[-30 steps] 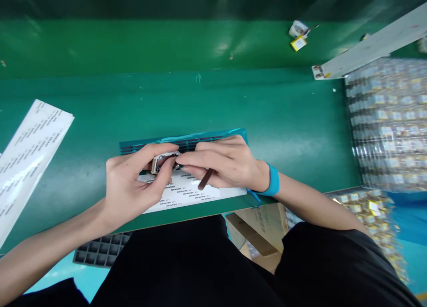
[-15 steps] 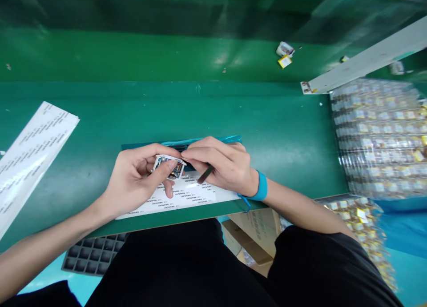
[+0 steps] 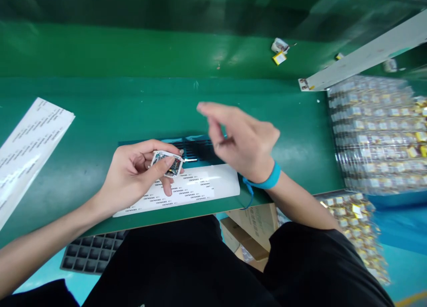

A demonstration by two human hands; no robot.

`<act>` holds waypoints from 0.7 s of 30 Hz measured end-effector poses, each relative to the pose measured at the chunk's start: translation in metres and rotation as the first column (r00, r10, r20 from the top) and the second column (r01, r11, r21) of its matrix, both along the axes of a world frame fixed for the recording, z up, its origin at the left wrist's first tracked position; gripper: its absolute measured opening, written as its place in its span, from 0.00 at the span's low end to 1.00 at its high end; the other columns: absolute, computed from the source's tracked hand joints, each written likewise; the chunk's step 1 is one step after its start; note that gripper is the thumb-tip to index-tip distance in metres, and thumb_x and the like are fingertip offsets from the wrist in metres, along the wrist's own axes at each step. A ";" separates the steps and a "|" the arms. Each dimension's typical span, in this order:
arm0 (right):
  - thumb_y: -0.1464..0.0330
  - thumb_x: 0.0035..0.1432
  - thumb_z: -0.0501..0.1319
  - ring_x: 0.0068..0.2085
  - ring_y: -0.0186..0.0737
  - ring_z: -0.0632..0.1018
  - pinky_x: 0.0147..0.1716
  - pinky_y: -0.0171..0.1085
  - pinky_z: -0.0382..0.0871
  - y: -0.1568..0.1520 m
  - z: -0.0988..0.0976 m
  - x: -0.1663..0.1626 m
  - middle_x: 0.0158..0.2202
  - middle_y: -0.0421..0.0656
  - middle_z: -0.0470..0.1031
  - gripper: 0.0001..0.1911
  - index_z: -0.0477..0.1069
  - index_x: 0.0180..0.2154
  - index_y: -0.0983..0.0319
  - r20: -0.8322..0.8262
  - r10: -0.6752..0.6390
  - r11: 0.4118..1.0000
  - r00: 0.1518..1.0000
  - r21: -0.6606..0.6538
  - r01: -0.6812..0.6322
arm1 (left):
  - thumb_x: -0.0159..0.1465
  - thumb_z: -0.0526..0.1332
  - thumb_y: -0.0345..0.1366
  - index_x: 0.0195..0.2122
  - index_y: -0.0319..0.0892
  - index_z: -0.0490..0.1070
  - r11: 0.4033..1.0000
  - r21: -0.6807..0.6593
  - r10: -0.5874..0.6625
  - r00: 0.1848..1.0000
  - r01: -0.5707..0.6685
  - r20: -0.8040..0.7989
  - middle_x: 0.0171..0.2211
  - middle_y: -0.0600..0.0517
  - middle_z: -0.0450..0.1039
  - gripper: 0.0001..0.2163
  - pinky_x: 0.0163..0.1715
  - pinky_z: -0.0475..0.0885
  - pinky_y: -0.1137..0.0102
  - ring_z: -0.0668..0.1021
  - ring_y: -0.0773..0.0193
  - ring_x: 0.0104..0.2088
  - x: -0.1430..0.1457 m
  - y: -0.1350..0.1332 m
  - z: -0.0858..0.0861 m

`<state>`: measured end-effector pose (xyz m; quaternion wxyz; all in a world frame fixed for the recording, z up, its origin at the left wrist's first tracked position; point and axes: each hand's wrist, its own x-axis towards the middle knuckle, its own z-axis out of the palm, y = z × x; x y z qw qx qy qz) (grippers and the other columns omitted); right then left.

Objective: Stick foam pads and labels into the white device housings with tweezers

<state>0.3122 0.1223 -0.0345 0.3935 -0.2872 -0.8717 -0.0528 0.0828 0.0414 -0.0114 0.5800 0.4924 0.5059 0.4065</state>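
Low over the green table (image 3: 150, 113), the left hand (image 3: 130, 182) pinches a white-framed circuit board (image 3: 176, 165); the right hand (image 3: 247, 142) curls, whether empty, unclear; clear trays (image 3: 370, 138) sit rightward, a cardboard box (image 3: 258, 225) below

Going by a clock centred on the right hand (image 3: 245, 140), 10 through 12 is the easy way through: a wide stretch of green desk (image 3: 160, 102) with loads of room to slide a hand across. At 1, though, a small white-and-yellow part (image 3: 279, 53) sits in the path further back, and a long white bar (image 3: 367, 51) cuts across at 2. Over at 3 you get a decent gap, then a bulky pile of clear trays (image 3: 370, 138) blocks it. Around 9 the left hand (image 3: 131, 169) plus its white-framed board (image 3: 168, 165) plug the way. Watch the blue cord (image 3: 248, 193) at 6, could snag fingers.
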 end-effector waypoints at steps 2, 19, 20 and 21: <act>0.80 0.72 0.59 0.48 0.37 0.88 0.32 0.28 0.78 0.003 0.008 0.003 0.57 0.49 0.84 0.18 0.76 0.58 0.64 0.032 -0.097 0.994 0.995 0.058 0.096 | 0.68 0.69 0.34 0.44 0.44 0.81 1.000 0.012 0.002 1.000 -0.003 0.020 0.28 0.52 0.84 0.04 0.25 0.84 0.66 0.84 0.59 0.19 0.000 0.000 -0.001; 0.74 0.77 0.55 0.35 0.31 0.86 0.27 0.31 0.75 -0.016 0.012 0.002 0.41 0.40 0.87 0.11 0.77 0.47 0.65 0.262 0.311 0.950 0.914 -0.070 -0.304 | 0.68 0.69 0.36 0.46 0.44 0.75 1.000 0.001 0.010 0.996 -0.010 -0.094 0.25 0.53 0.82 0.08 0.17 0.76 0.71 0.86 0.56 0.23 0.006 -0.008 0.000; 0.74 0.77 0.56 0.35 0.32 0.85 0.27 0.31 0.76 -0.018 0.012 0.001 0.41 0.40 0.87 0.11 0.77 0.47 0.65 0.251 0.323 0.946 0.913 -0.095 -0.309 | 0.68 0.69 0.36 0.46 0.44 0.75 1.000 0.012 0.022 0.995 -0.021 -0.095 0.25 0.53 0.82 0.08 0.18 0.78 0.71 0.86 0.56 0.23 0.007 -0.010 -0.001; 0.74 0.77 0.56 0.35 0.33 0.86 0.27 0.32 0.76 -0.020 0.012 0.000 0.41 0.42 0.86 0.10 0.77 0.47 0.66 0.248 0.329 0.944 0.911 -0.114 -0.309 | 0.67 0.69 0.35 0.46 0.44 0.74 0.999 0.038 0.041 0.994 -0.037 -0.100 0.26 0.53 0.82 0.08 0.20 0.79 0.70 0.86 0.57 0.24 0.009 -0.012 -0.002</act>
